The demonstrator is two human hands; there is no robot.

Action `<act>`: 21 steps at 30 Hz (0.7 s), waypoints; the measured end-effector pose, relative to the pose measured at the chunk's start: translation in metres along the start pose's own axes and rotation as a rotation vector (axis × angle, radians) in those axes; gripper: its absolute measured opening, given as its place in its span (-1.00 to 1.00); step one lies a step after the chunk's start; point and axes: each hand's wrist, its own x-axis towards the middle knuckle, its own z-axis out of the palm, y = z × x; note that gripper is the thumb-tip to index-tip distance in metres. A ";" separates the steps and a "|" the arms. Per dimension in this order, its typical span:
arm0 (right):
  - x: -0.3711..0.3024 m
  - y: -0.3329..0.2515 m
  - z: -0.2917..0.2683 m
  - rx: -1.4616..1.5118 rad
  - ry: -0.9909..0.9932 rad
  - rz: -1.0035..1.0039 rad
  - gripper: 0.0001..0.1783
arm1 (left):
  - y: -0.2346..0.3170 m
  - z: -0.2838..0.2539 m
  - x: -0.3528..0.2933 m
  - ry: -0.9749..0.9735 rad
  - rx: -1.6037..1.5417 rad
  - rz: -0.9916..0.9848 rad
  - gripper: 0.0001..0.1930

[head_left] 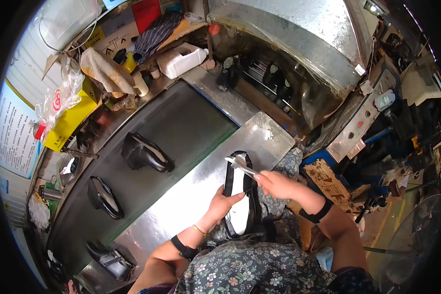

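My left hand (220,205) is closed around the side of a black shoe (252,210), its thumb across the white underside (239,215). The shoe lies bottom-up over my lap, at the edge of the metal table. In my right hand (273,183) is a slim, light-handled brush (245,169). Its whitish head touches the far end of the underside, where a white patch shows. On the dark belt to the left lie two black shoes, one farther off (147,153) and one nearer (105,197). A black ankle-high shoe (111,262) rests at the lower left.
The metal table (166,210) runs alongside the dark conveyor belt (191,115). Beyond it, a machine (274,73) with a clear plastic curtain holds several dark shoes. A white jug (182,60) and a yellow box (71,117) stand on the back shelf. A control panel (353,130) is to the right.
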 end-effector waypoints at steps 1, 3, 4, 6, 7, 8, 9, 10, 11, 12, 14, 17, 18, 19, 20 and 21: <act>-0.003 -0.026 -0.013 0.059 -0.032 0.028 -0.57 | -0.013 -0.005 -0.001 -0.030 -0.122 0.035 -0.28; 0.010 -0.013 -0.010 0.049 0.137 -0.128 -0.57 | -0.025 -0.002 -0.009 -0.088 -0.225 0.081 -0.32; 0.020 -0.008 -0.005 -0.110 0.347 -0.083 -0.57 | -0.027 0.000 -0.011 -0.051 -0.177 0.116 -0.35; 0.044 0.014 -0.005 -0.359 0.552 0.033 -0.54 | -0.025 0.001 -0.014 0.007 -0.088 0.166 -0.31; 0.052 0.026 -0.008 -0.359 0.563 0.026 -0.54 | -0.027 -0.001 -0.013 0.006 -0.082 0.178 -0.31; 0.055 0.038 -0.011 -0.494 0.428 0.078 -0.51 | -0.031 -0.003 -0.012 0.053 0.060 0.295 -0.24; 0.062 0.055 -0.014 -0.629 0.290 0.128 -0.48 | -0.032 -0.006 -0.009 0.105 0.200 0.413 -0.18; 0.065 0.066 -0.024 -0.773 0.212 -0.014 -0.39 | -0.015 -0.005 -0.012 0.062 0.212 0.478 -0.07; 0.064 0.078 -0.036 -0.779 0.230 -0.005 -0.39 | 0.005 -0.002 -0.015 0.031 0.311 0.595 -0.05; 0.051 0.048 -0.051 0.087 0.119 0.069 -0.36 | 0.018 -0.010 -0.016 0.041 0.496 0.679 -0.03; 0.025 0.013 -0.076 1.152 -0.120 0.021 -0.34 | 0.039 -0.021 0.003 0.072 0.891 0.976 0.00; 0.009 0.003 -0.081 1.211 0.020 -0.238 -0.36 | 0.087 -0.016 0.037 0.040 1.253 1.279 -0.11; 0.010 0.006 -0.087 1.216 0.151 -0.219 -0.34 | 0.101 -0.012 0.053 0.035 1.220 1.325 -0.15; 0.014 0.010 -0.090 1.222 0.275 -0.202 -0.32 | 0.100 -0.010 0.077 0.116 1.151 1.357 -0.20; 0.028 0.021 -0.091 1.335 0.392 -0.208 -0.39 | 0.098 -0.007 0.100 0.260 1.053 1.306 -0.21; 0.041 0.024 -0.096 1.364 0.501 -0.241 -0.45 | 0.094 -0.005 0.122 0.394 0.956 1.245 -0.21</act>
